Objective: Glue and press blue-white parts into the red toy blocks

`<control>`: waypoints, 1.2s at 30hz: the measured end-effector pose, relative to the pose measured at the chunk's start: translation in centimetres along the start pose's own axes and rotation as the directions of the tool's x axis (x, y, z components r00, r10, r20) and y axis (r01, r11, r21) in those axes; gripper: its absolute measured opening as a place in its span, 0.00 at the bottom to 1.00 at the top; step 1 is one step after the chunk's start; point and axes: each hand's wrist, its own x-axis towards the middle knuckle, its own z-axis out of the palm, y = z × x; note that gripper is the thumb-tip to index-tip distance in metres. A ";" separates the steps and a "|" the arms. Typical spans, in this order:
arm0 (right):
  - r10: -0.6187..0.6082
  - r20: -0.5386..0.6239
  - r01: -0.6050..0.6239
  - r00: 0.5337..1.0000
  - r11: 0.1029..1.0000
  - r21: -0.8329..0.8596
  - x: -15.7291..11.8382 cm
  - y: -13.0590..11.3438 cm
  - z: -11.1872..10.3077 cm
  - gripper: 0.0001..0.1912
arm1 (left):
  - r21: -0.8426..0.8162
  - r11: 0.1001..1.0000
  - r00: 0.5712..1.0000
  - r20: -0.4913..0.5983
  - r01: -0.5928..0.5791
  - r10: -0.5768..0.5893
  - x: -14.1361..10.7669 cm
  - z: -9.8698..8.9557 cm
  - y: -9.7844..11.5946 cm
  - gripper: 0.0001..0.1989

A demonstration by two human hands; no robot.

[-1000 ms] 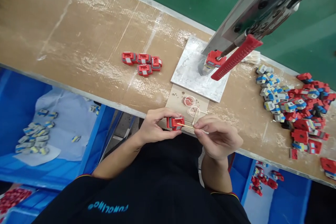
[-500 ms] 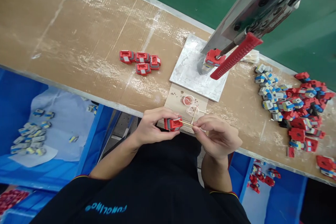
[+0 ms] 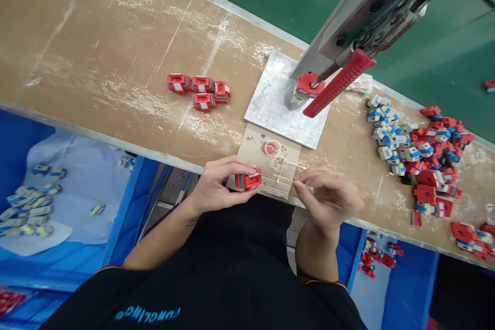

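Observation:
My left hand point(image 3: 218, 185) is closed around a red and grey toy vehicle part point(image 3: 249, 179), with its hollow side facing up, at the table's front edge. To the right, my right hand point(image 3: 328, 197) pinches a thin wooden stick point(image 3: 286, 178) that points left and is clear of the part. Between and beyond the hands, a piece of cardboard point(image 3: 251, 150) carries two small clear cups. One cup point(image 3: 272, 148) has reddish stuff in it; the nearer cup point(image 3: 278, 164) has thin sticks resting at it.
A toggle press with a red handle point(image 3: 340, 82) stands on a metal plate point(image 3: 266, 108), a red toy part point(image 3: 307, 85) under its tip. Several red parts point(image 3: 203, 101) sit left. A pile of toy pieces point(image 3: 421, 149) lies right. Blue bins point(image 3: 127, 216) flank the table below.
My right hand has drawn the stick away from the red part, to the right. My left hand still holds the part. The whole view has shifted slightly.

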 end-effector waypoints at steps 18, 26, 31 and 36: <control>-0.012 -0.056 0.011 0.998 1.000 -0.017 0.3 -0.3 0.0 0.10 | -0.180 0.968 0.984 0.015 0.177 -0.177 -0.9 0.8 -1.8 0.17; -0.032 0.047 0.026 0.998 0.993 0.117 0.6 -0.7 2.7 0.08 | -0.204 0.960 0.981 0.041 0.192 -0.188 -0.7 0.8 -0.7 0.16; -0.035 0.062 0.027 0.997 0.992 0.121 0.6 -0.5 2.7 0.08 | -0.189 0.972 0.990 0.036 0.142 -0.138 -0.6 0.7 -0.8 0.16; -0.052 0.102 0.035 0.993 0.986 0.165 0.6 -0.6 2.5 0.10 | -0.161 0.984 0.997 0.023 0.074 -0.071 -0.5 0.5 -0.8 0.15</control>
